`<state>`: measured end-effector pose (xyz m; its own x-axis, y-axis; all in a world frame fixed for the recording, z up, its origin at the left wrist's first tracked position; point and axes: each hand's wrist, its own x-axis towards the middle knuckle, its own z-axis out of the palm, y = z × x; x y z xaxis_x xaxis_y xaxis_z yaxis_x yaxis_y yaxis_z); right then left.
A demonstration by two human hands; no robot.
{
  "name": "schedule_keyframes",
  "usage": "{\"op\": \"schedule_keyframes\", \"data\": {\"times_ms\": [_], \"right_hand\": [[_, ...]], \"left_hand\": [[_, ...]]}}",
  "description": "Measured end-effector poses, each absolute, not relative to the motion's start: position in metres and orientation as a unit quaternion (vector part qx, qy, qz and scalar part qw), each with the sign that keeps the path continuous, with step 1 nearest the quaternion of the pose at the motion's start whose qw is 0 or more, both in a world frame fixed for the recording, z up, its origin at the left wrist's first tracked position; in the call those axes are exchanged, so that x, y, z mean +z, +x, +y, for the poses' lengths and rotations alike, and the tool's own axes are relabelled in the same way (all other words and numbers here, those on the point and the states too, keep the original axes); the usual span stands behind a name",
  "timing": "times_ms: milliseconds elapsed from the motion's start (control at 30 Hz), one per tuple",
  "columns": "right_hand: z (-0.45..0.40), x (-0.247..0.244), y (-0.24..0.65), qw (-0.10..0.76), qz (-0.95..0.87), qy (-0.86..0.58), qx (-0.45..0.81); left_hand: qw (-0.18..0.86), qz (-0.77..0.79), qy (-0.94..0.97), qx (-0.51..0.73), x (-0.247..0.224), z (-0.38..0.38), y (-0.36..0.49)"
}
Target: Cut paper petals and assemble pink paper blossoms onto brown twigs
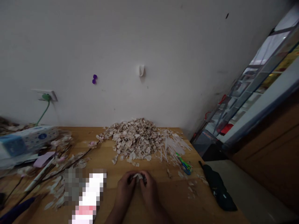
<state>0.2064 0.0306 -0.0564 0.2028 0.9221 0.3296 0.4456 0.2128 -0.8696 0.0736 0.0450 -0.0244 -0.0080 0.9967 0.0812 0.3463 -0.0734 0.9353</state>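
Observation:
Near the front middle of the wooden table, my left hand (126,185) and my right hand (149,186) meet with curled fingers. Between their fingertips they hold a small pale petal-like piece (138,176); its lower part is hidden by the fingers. Beyond the hands, toward the wall, lies a big heap of pale, dry-looking petal pieces (137,140). Thin whitish strips (174,145) are spread at the heap's right side. Scissors with green and blue parts (185,165) lie just in front of the strips.
Flowering branches (79,158) and a tissue pack (39,137) lie at the left, near a purple sleeve (18,209). A pixelated bright object (90,197) is left of my hands. A dark folded item (218,188) rests along the table's right edge.

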Motion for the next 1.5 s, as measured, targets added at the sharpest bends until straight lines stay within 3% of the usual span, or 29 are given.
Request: {"op": "schedule_keyframes", "data": {"times_ms": [967, 1233, 1500], "right_hand": [[0.025, -0.052, 0.203, 0.479, -0.630, -0.591, 0.155], [0.024, -0.045, 0.206, 0.482, -0.671, -0.543, 0.153], [0.026, -0.039, 0.207, 0.488, -0.614, -0.598, 0.164]], "left_hand": [[0.363, 0.591, 0.578, 0.431, -0.022, 0.038, 0.076], [0.388, 0.562, 0.595, 0.423, -0.024, 0.038, 0.077], [0.422, 0.549, 0.587, 0.419, -0.021, 0.044, 0.074]]}}
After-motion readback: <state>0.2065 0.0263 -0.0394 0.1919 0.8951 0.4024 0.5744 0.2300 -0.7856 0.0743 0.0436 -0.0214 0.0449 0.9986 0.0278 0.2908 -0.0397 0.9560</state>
